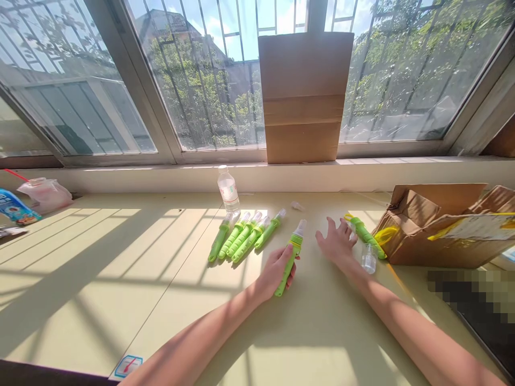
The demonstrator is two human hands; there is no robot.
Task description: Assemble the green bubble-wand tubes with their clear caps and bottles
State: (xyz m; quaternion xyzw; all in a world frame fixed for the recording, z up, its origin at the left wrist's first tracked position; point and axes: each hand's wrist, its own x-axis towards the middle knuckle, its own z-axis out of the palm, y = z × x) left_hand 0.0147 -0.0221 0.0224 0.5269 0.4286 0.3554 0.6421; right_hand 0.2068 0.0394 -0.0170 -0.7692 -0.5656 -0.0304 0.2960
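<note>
My left hand (277, 271) is wrapped round a green tube with a clear cap (290, 262), held tilted above the table. My right hand (337, 238) has its fingers spread, with nothing gripped in them. Just right of it lies another green tube (367, 236) with yellow strips at its top end, beside a clear plastic cup-like piece (368, 259). Several green tubes with clear caps (241, 238) lie side by side, slanted, left of my hands. A small clear piece (297, 206) rests on the table beyond the held tube.
A clear bottle (228, 190) stands behind the row of tubes. An open cardboard box (434, 241) is at the right, near a dark object (475, 311). A pink-white bag (44, 194) and blue packet (18, 207) lie far left. Cardboard (306, 80) leans against the window.
</note>
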